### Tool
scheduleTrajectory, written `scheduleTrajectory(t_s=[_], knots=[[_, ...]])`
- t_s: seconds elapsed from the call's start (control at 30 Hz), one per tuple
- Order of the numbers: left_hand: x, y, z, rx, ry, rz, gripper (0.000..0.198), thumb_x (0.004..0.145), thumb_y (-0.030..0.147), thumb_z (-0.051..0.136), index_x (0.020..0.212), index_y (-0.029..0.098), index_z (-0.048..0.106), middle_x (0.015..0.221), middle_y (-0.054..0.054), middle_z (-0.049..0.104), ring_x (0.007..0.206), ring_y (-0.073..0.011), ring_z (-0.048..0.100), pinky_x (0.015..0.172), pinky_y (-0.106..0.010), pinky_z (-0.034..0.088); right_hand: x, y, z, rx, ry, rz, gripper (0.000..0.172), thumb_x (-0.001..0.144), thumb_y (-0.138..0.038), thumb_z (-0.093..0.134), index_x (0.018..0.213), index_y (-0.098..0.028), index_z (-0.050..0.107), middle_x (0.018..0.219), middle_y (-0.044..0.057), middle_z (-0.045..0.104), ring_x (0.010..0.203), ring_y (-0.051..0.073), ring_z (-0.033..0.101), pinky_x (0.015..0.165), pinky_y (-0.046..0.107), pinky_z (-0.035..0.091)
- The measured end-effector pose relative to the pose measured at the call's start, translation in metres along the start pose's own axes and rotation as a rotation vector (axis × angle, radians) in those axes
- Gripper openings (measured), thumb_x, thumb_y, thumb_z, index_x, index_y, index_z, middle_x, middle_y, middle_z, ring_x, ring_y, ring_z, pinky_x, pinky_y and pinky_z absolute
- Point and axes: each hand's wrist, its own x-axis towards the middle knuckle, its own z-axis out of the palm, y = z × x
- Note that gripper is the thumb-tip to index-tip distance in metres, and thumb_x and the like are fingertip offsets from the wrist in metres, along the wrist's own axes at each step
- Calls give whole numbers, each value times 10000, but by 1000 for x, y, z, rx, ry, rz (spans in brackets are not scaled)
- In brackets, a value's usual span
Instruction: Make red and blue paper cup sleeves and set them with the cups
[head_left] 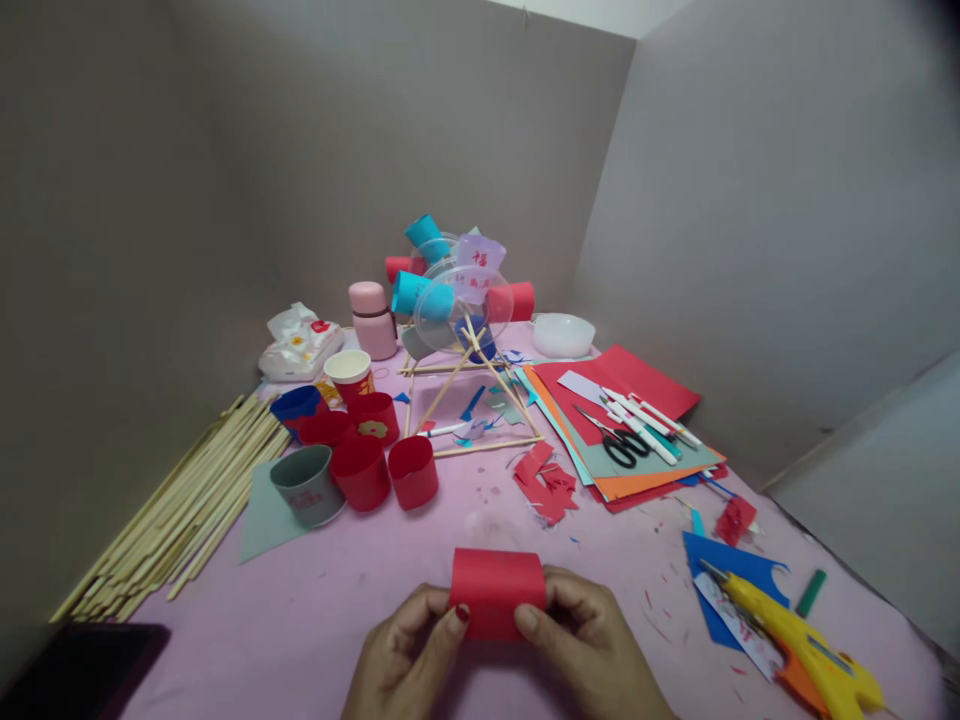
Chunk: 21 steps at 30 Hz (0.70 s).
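Observation:
A red paper tube (pixel 497 580) lies sideways between my two hands, close to the near edge of the table. My left hand (pixel 416 645) pinches its left end, the thumb on the front and fingers behind. At the other end, my right hand (pixel 589 640) grips it the same way. Faint marks show on the tube's front, too dim to read. Farther off stand small red paper cups (pixel 412 472) and a grey paper cup (pixel 307 485) with red writing. Behind them rises a stick-framed wheel (pixel 465 305) carrying blue, red and purple paper cups.
Bamboo sticks (pixel 172 500) lie in a bundle at left, near a dark phone-like slab (pixel 82 665). At right are a yellow glue gun (pixel 802 640), black-handled scissors (pixel 621 446), coloured paper sheets (pixel 637 375) and red scraps (pixel 546 485). A pink flask (pixel 373 322) and white bowl (pixel 562 336) stand behind.

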Motion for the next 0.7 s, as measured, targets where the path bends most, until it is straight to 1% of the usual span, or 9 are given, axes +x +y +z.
scheduleTrajectory(t_s=[0.1, 0.17, 0.3, 0.4, 0.47, 0.53, 0.6, 0.63, 0.7], knots=[[0, 2, -2, 30, -37, -8, 230, 785, 400, 593, 726, 187, 655, 726, -12, 639, 732, -173, 557, 698, -241, 452, 1, -5, 2, 33, -14, -3, 247, 766, -391, 644, 794, -163, 735, 764, 70, 652, 716, 193, 567, 723, 330, 455], [0, 2, -4, 89, -28, 8, 249, 798, 399, 578, 681, 186, 628, 692, -2, 607, 694, -161, 540, 666, -231, 445, 1, -7, 4, 79, -42, 17, 257, 747, -398, 665, 830, -168, 745, 780, 75, 676, 745, 206, 590, 745, 338, 457], [-2, 2, -7, 288, -23, 121, 260, 833, 380, 538, 662, 193, 598, 685, 6, 571, 682, -152, 538, 662, -231, 435, 1, -6, 7, 281, -104, 148, 326, 730, -445, 676, 899, -172, 732, 756, 56, 694, 724, 191, 609, 770, 331, 455], [-4, 1, -10, 495, -45, 268, 242, 864, 340, 508, 683, 201, 589, 691, 3, 594, 700, -153, 549, 684, -243, 425, 1, -3, 3, 275, -69, 228, 367, 740, -493, 643, 764, -133, 711, 622, 20, 627, 580, 134, 536, 629, 263, 443], [-4, 0, -13, 619, -52, 400, 205, 873, 290, 507, 700, 205, 578, 681, 10, 604, 680, -144, 546, 679, -248, 413, 0, -4, -3, 79, 37, 218, 391, 764, -490, 613, 618, -128, 631, 528, -19, 513, 503, 102, 439, 508, 218, 372], [-4, 1, -15, 713, -64, 542, 155, 868, 240, 524, 724, 208, 571, 673, 20, 615, 656, -136, 545, 669, -253, 400, -1, -8, -9, -191, 181, 75, 344, 797, -429, 594, 594, -155, 555, 552, -33, 453, 512, 103, 408, 481, 215, 338], [-3, 4, -14, 782, -102, 673, 118, 860, 217, 538, 746, 211, 570, 652, 28, 619, 623, -132, 540, 653, -262, 389, -2, -14, -14, -425, 234, -191, 165, 829, -318, 573, 754, -170, 588, 715, 10, 523, 646, 142, 490, 561, 236, 400], [-2, 7, -13, 815, -133, 720, 103, 857, 213, 542, 758, 213, 572, 645, 30, 623, 612, -132, 540, 649, -267, 385, -3, -18, -16, -515, 191, -329, 109, 843, -268, 551, 887, -182, 602, 853, 46, 557, 769, 167, 526, 647, 257, 435], [-1, 12, -9, 864, -209, 768, 87, 855, 206, 543, 776, 216, 577, 649, 32, 635, 607, -132, 546, 654, -276, 382, -4, -26, -16, -632, 12, -533, 216, 866, -216, 511, 1071, -220, 576, 1111, 93, 533, 1024, 207, 501, 836, 310, 436]])
